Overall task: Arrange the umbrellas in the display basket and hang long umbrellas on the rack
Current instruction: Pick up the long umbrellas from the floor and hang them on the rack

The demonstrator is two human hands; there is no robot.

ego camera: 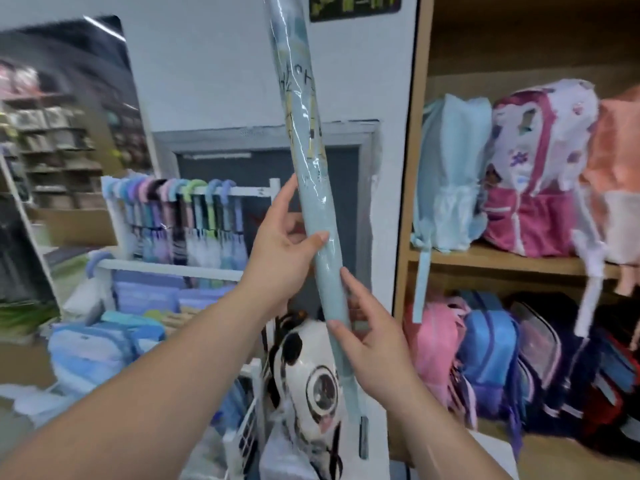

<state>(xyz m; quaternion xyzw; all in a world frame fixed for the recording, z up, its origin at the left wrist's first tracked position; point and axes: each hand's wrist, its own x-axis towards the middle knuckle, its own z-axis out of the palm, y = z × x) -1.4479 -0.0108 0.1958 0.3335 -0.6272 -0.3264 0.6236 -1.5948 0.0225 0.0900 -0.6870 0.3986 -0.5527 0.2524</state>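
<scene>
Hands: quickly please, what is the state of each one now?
Left hand: closed around the umbrella, thumb in front.
Right hand: holding the same umbrella lower down.

Long pale-blue umbrella in clear plastic sleeve, near upright, tip up.

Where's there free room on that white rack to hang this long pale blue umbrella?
For the plastic-wrapped pale blue long umbrella, the white rack's top rail is bare between the last blue curved handle and the right post. The lower rail looks mostly bare. Leftward, pastel handles crowd the top rail.
</scene>
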